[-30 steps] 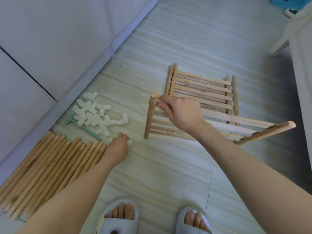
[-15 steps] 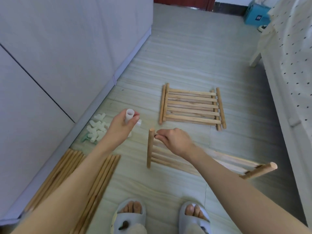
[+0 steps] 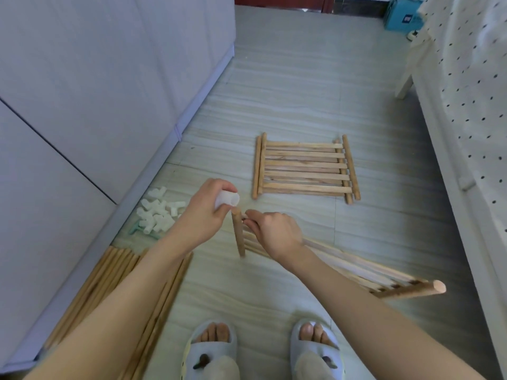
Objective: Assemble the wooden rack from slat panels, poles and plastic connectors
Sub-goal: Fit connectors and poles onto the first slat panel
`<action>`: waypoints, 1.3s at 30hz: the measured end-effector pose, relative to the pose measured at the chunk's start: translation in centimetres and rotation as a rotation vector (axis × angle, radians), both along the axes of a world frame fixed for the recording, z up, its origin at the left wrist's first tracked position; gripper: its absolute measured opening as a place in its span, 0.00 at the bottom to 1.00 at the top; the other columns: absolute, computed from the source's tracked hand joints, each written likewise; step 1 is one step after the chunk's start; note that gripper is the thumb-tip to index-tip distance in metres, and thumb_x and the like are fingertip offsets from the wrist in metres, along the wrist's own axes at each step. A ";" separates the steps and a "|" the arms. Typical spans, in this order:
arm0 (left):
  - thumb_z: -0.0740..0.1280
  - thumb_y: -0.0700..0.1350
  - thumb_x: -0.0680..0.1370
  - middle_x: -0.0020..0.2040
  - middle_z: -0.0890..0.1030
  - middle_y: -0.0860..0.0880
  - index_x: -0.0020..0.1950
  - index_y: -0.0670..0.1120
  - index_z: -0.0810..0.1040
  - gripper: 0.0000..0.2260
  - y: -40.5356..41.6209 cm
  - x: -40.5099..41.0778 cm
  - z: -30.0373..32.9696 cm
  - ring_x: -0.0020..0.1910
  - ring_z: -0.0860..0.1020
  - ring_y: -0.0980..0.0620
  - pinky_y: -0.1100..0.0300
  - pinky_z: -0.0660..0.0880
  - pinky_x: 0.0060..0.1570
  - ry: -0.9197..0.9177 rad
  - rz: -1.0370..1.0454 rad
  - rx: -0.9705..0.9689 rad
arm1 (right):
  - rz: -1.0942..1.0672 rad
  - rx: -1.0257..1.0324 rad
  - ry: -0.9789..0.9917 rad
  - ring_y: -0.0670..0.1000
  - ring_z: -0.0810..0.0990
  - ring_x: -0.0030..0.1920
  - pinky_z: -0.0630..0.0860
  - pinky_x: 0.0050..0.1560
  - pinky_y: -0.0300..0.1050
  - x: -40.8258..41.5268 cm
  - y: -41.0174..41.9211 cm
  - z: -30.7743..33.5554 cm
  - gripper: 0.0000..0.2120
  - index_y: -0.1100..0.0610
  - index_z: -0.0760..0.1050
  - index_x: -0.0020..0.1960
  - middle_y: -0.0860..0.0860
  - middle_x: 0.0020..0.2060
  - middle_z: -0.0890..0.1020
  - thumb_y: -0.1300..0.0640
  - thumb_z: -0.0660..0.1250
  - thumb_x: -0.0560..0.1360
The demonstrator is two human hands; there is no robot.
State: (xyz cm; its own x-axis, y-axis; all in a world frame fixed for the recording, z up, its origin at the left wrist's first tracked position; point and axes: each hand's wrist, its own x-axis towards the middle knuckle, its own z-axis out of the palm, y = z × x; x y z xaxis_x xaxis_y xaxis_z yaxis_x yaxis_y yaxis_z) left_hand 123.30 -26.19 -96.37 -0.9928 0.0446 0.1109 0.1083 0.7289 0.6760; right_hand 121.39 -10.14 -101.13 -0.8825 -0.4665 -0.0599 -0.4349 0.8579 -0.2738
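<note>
My left hand point(image 3: 204, 215) grips a white plastic connector point(image 3: 227, 200) just above the top end of an end pole point(image 3: 238, 234) of a slat panel point(image 3: 365, 267). That panel stands tilted on its edge on the floor. My right hand point(image 3: 274, 233) pinches the panel's top slat right beside that pole. Flat on the floor beyond lie stacked slat panels point(image 3: 306, 168). A pile of white connectors point(image 3: 157, 211) sits at the left by the cabinet. Loose wooden poles point(image 3: 115, 272) lie in a row at the lower left, partly hidden by my left arm.
A white cabinet point(image 3: 96, 86) runs along the left. A bed with a dotted cover point(image 3: 472, 111) fills the right side. A blue box point(image 3: 403, 17) stands far back. My feet in grey slippers point(image 3: 210, 349) stand at the bottom.
My left hand picked a white connector from the floor by the pile and carried it up to the pole's top end. My right hand kept hold of the panel.
</note>
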 end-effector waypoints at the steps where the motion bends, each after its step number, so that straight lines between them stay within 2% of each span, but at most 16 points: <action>1: 0.64 0.33 0.75 0.53 0.72 0.50 0.57 0.41 0.75 0.12 0.0 0.0 -0.1 0.51 0.70 0.56 0.80 0.61 0.47 -0.011 -0.021 -0.015 | 0.002 0.005 -0.001 0.62 0.78 0.49 0.63 0.38 0.46 0.1 -0.2 -0.1 0.16 0.52 0.72 0.60 0.57 0.47 0.81 0.47 0.51 0.82; 8: 0.64 0.32 0.74 0.53 0.74 0.54 0.56 0.46 0.74 0.14 0.4 0.6 -0.1 0.52 0.71 0.57 0.80 0.62 0.47 -0.028 0.019 0.078 | -0.001 -0.002 -0.006 0.61 0.78 0.49 0.62 0.38 0.45 0.3 -0.4 -0.1 0.16 0.51 0.72 0.60 0.55 0.47 0.81 0.46 0.51 0.81; 11: 0.62 0.34 0.76 0.55 0.74 0.55 0.59 0.47 0.73 0.14 0.1 0.7 0.3 0.53 0.70 0.58 0.80 0.62 0.46 -0.041 0.054 0.102 | -0.006 0.000 0.001 0.60 0.78 0.47 0.62 0.37 0.45 0.0 -0.3 -0.1 0.16 0.51 0.72 0.60 0.54 0.46 0.81 0.46 0.51 0.82; 15: 0.63 0.35 0.77 0.58 0.74 0.51 0.62 0.44 0.73 0.14 0.2 0.8 0.4 0.55 0.70 0.56 0.72 0.60 0.49 -0.057 0.009 0.030 | -0.019 0.000 -0.003 0.60 0.79 0.47 0.63 0.37 0.45 -0.2 -0.2 -0.1 0.16 0.50 0.72 0.61 0.55 0.46 0.81 0.46 0.51 0.81; 22: 0.63 0.35 0.76 0.62 0.74 0.46 0.67 0.43 0.70 0.19 1.4 1.0 0.0 0.60 0.72 0.48 0.72 0.60 0.51 -0.068 -0.009 -0.026 | -0.028 -0.012 -0.004 0.59 0.79 0.47 0.62 0.38 0.45 0.1 -0.3 -0.2 0.16 0.49 0.73 0.61 0.54 0.46 0.82 0.46 0.51 0.81; 27: 0.62 0.35 0.77 0.61 0.73 0.49 0.67 0.42 0.68 0.18 1.8 1.5 -0.5 0.55 0.69 0.55 0.72 0.60 0.46 -0.079 0.027 0.035 | -0.023 0.001 -0.008 0.59 0.78 0.48 0.62 0.38 0.45 0.0 -0.3 -0.1 0.16 0.48 0.72 0.62 0.54 0.46 0.81 0.46 0.51 0.82; 31: 0.63 0.35 0.76 0.56 0.76 0.48 0.66 0.45 0.66 0.19 1.8 1.7 -0.8 0.49 0.73 0.51 0.71 0.66 0.39 -0.111 0.059 0.106 | -0.028 0.012 -0.013 0.59 0.78 0.47 0.62 0.38 0.45 -0.1 -0.3 0.0 0.17 0.48 0.72 0.63 0.55 0.46 0.81 0.45 0.50 0.82; 34: 0.65 0.37 0.76 0.56 0.78 0.53 0.64 0.48 0.68 0.18 1.4 1.9 -0.8 0.50 0.75 0.55 0.76 0.67 0.41 -0.124 0.076 0.180 | -0.027 0.025 -0.009 0.58 0.78 0.47 0.62 0.38 0.45 -0.1 -0.2 0.1 0.18 0.49 0.72 0.63 0.55 0.46 0.81 0.45 0.50 0.82; 37: 0.65 0.35 0.74 0.54 0.76 0.54 0.62 0.48 0.74 0.18 0.9 1.8 -0.3 0.46 0.73 0.62 0.78 0.65 0.42 -0.087 0.121 0.150 | -0.028 0.004 -0.014 0.59 0.78 0.46 0.62 0.37 0.45 -0.2 -0.2 0.1 0.17 0.50 0.73 0.61 0.54 0.45 0.81 0.45 0.50 0.82; 39: 0.62 0.31 0.73 0.54 0.73 0.52 0.61 0.51 0.77 0.21 0.5 1.6 -0.2 0.50 0.72 0.58 0.74 0.65 0.51 -0.061 0.095 0.095 | -0.028 -0.006 -0.017 0.59 0.78 0.47 0.63 0.37 0.45 -0.2 -0.2 0.0 0.17 0.50 0.73 0.59 0.54 0.45 0.81 0.45 0.50 0.81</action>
State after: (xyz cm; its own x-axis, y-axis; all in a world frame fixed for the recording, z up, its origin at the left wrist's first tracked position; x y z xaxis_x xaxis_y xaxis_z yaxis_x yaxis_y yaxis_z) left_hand 124.86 -25.69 -96.56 -0.9971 -0.0574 0.0490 -0.0017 0.6666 0.7454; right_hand 121.16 -10.35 -101.10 -0.8943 -0.4416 -0.0720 -0.4056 0.8681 -0.2863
